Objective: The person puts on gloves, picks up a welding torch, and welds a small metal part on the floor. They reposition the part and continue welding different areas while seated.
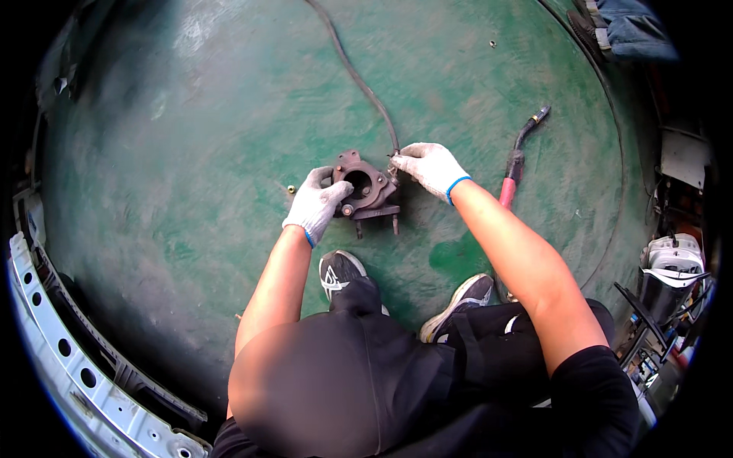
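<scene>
Left grip (317, 204) steadying rusty flanged casting (364, 188), bore facing up, right grip (430, 166) pinching clamp (394, 162)

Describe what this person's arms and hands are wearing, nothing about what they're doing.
Both hands wear white knitted work gloves with a blue band at the cuff: the left hand and the right hand. The knit looks slightly greyed with dirt. Both forearms are bare from the cuffs up. A short black sleeve covers the right upper arm; no watch or markings show.
</scene>
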Action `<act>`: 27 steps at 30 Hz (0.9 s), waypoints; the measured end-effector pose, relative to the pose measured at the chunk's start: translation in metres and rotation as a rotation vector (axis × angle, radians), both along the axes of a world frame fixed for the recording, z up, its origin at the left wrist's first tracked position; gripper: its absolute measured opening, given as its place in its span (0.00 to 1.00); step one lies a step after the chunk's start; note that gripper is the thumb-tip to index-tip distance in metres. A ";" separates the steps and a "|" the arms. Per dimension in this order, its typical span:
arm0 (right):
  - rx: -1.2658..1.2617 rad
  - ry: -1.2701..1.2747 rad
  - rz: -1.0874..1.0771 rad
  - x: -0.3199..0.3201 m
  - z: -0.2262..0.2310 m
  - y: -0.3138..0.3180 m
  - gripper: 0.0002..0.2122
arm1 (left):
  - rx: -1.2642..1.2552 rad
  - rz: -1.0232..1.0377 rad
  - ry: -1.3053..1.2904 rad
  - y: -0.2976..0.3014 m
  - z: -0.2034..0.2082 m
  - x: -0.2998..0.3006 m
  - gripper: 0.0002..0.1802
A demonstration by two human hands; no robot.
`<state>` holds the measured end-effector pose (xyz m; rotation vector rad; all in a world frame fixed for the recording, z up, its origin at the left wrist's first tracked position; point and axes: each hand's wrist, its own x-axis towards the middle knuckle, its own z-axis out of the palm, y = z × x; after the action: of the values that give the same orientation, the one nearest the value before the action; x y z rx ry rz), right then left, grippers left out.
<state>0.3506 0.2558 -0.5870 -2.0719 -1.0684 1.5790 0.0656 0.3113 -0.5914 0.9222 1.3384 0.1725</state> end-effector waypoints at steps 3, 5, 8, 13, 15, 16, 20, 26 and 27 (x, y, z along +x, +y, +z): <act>0.019 -0.173 0.110 0.028 0.017 0.003 0.26 | -0.036 0.002 -0.021 0.000 0.016 0.004 0.41; 0.031 -0.207 0.139 0.059 0.023 -0.002 0.27 | -0.077 0.035 -0.027 -0.002 0.019 0.005 0.42; -0.008 -0.316 0.213 0.114 0.037 -0.015 0.27 | -0.103 0.060 -0.029 -0.007 0.020 0.002 0.46; -0.426 -0.543 0.570 0.186 0.059 -0.052 0.29 | -0.056 0.061 -0.008 -0.001 0.014 -0.009 0.50; -0.627 -0.449 0.550 0.190 0.075 -0.070 0.32 | -0.023 0.048 0.008 0.001 0.013 -0.012 0.49; -0.621 -0.472 0.570 0.194 0.067 -0.084 0.34 | -0.011 0.049 0.016 0.001 0.014 -0.014 0.49; -0.570 -0.509 0.224 0.175 0.051 -0.118 0.34 | 0.075 0.068 0.068 -0.002 0.022 -0.010 0.48; -0.404 -0.673 -0.130 0.178 -0.004 -0.156 0.39 | 0.727 0.079 0.352 -0.001 0.009 -0.026 0.34; -0.413 -0.611 -0.160 0.178 0.003 -0.154 0.40 | 0.803 0.116 0.320 0.000 0.026 -0.014 0.30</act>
<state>0.5284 0.1018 -0.5838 -2.9556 -0.7468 1.1820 0.0516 0.3113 -0.5658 1.5886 1.6486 0.7123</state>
